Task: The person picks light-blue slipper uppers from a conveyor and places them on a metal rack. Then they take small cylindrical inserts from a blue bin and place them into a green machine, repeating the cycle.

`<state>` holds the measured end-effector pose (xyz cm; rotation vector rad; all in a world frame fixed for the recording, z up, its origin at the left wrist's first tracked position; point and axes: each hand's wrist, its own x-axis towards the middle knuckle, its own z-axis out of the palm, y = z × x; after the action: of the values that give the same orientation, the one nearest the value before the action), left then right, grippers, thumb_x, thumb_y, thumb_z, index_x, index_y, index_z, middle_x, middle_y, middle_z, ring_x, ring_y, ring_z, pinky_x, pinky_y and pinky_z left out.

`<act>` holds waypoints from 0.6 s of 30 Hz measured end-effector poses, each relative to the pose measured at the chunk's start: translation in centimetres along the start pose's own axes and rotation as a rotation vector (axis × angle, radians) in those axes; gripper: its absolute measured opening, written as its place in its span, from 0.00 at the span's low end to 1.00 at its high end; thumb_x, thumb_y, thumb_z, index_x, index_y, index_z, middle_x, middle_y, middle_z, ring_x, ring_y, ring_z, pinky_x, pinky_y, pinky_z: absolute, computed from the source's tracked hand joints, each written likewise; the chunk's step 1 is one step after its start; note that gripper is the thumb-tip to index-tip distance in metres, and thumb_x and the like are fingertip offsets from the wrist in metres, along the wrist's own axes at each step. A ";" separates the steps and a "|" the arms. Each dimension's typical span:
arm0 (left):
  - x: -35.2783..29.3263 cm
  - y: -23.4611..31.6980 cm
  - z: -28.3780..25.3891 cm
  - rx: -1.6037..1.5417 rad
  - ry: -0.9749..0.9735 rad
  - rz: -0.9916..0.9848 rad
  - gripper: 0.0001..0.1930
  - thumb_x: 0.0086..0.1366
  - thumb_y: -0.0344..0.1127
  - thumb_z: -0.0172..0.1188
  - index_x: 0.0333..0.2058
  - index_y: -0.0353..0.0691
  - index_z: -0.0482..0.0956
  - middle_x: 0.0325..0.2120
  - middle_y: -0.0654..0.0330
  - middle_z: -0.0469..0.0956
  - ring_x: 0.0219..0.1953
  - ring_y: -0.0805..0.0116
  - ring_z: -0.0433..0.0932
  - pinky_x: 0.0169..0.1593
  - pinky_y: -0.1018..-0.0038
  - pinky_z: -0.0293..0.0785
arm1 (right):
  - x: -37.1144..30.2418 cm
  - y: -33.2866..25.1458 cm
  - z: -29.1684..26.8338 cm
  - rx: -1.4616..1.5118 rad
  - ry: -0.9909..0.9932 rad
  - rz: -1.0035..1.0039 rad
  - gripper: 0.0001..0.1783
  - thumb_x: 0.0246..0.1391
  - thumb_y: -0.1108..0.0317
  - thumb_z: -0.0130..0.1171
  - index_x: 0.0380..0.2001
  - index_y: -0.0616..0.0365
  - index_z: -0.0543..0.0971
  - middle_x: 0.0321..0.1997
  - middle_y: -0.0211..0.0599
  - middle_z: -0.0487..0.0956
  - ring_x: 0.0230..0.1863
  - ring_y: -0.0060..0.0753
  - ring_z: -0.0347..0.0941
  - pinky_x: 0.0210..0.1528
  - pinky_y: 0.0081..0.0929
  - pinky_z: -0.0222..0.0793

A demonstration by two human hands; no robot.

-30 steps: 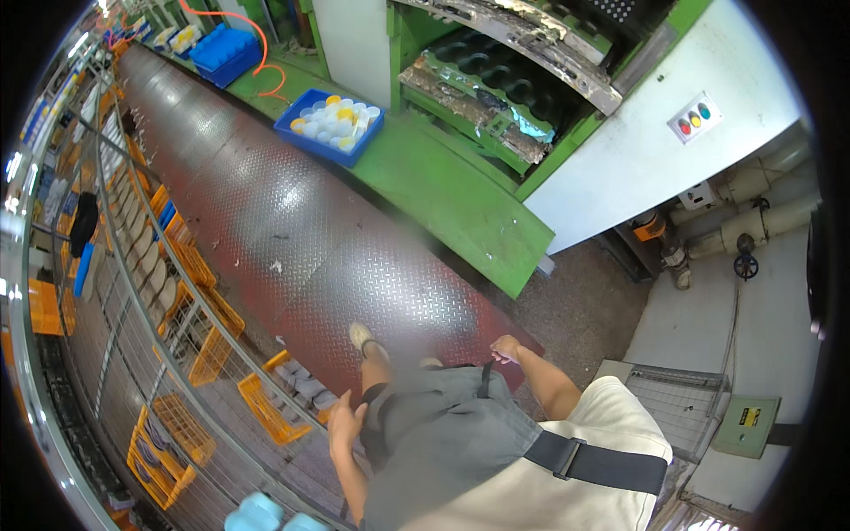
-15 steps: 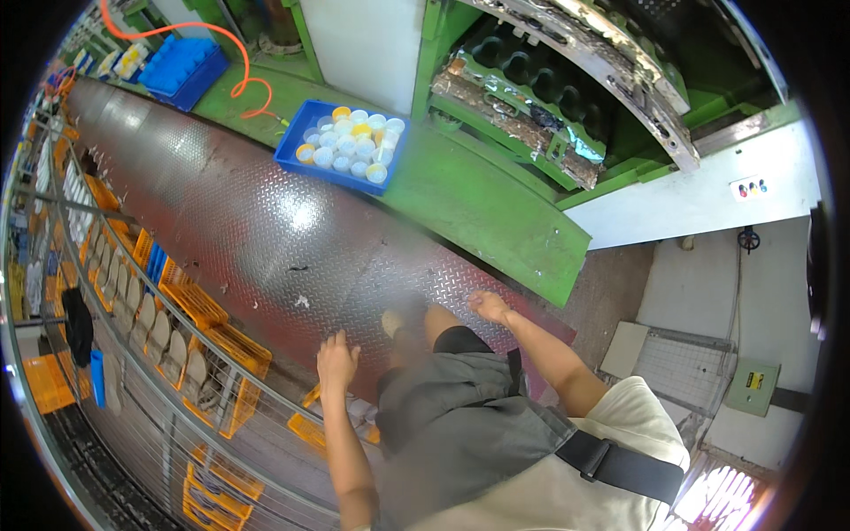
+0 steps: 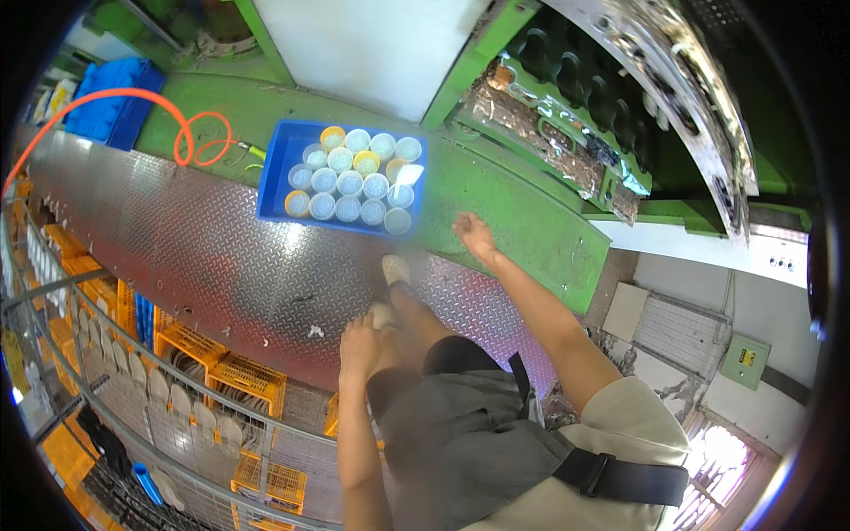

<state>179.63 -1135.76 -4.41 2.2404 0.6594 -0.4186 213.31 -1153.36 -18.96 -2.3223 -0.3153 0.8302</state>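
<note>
Observation, head view: the person stands on a walkway of embossed steel tread plate [image 3: 204, 257], grey and glossy with a raised diamond pattern, running from the left edge toward frame centre. The right hand [image 3: 474, 237] reaches forward at centre frame, empty, fingers loosely curled and slightly blurred; it hovers over the green-painted machine ledge [image 3: 522, 221], just beside the lower right corner of the blue crate [image 3: 274, 181] but not touching it. The left hand [image 3: 359, 341] hangs low near the thigh, below centre, fingers together and relaxed, holding nothing that I can make out. The crate sits in the upper middle of the frame, partly on the ledge and partly over the tread plate; it is a rigid rectangular plastic tray packed with round cups [image 3: 350, 181], pale blue and yellow, standing upright in rows, shiny on top. Judgement: the step in hand looks like an approach to the crate. A grip would call for the right hand closing on the near rim, likely with the left brought up to the opposite side, since the load is wide. An orange hose [image 3: 190, 142] loops at upper left. Yellow lattice crates [image 3: 239, 376] sit lower left, behind a wire rack.
</note>
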 end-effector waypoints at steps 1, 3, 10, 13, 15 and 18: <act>1.2 -0.4 -0.2 0.012 0.050 -0.062 0.23 0.62 0.38 0.65 0.52 0.30 0.75 0.46 0.39 0.79 0.50 0.38 0.76 0.55 0.53 0.72 | 1.6 -1.8 0.1 -0.031 0.019 0.015 0.33 0.57 0.58 0.66 0.62 0.58 0.69 0.57 0.42 0.80 0.55 0.37 0.78 0.54 0.35 0.76; 3.7 -1.8 -1.4 -0.008 0.071 -0.044 0.23 0.62 0.37 0.65 0.52 0.30 0.75 0.45 0.39 0.79 0.50 0.37 0.76 0.56 0.53 0.72 | 4.4 -5.2 0.8 -0.009 0.087 -0.046 0.36 0.55 0.56 0.67 0.63 0.55 0.69 0.58 0.42 0.79 0.57 0.43 0.77 0.58 0.40 0.73; 13.4 -4.9 -5.4 0.128 0.010 0.089 0.20 0.61 0.35 0.64 0.50 0.32 0.75 0.42 0.45 0.79 0.45 0.42 0.76 0.49 0.52 0.74 | 10.4 -10.2 4.3 0.081 0.134 -0.152 0.29 0.51 0.61 0.71 0.58 0.48 0.78 0.55 0.40 0.81 0.56 0.38 0.77 0.58 0.37 0.73; 18.3 -7.4 -8.0 0.081 0.103 0.158 0.18 0.61 0.34 0.64 0.48 0.31 0.77 0.42 0.45 0.79 0.46 0.42 0.76 0.50 0.54 0.74 | 10.2 -10.7 4.8 -0.108 0.162 -0.190 0.21 0.52 0.62 0.70 0.50 0.50 0.82 0.52 0.39 0.82 0.54 0.36 0.77 0.54 0.35 0.75; 21.3 -8.5 -9.3 0.061 0.179 0.212 0.18 0.61 0.32 0.64 0.47 0.30 0.77 0.42 0.45 0.79 0.46 0.43 0.76 0.51 0.55 0.73 | 9.4 -11.0 4.9 0.029 0.258 -0.178 0.18 0.54 0.63 0.68 0.48 0.52 0.83 0.48 0.41 0.83 0.49 0.36 0.79 0.49 0.33 0.75; 25.2 -7.6 -9.4 0.061 0.213 0.327 0.19 0.59 0.30 0.66 0.49 0.30 0.77 0.42 0.46 0.79 0.46 0.45 0.76 0.52 0.57 0.73 | 8.4 -10.5 4.4 0.123 0.463 0.013 0.15 0.57 0.64 0.65 0.46 0.56 0.82 0.42 0.46 0.84 0.43 0.46 0.82 0.46 0.38 0.76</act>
<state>196.61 -1116.03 -14.57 2.4172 0.3774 -0.0383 216.88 -1139.71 -18.84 -2.3176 -0.0450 0.2894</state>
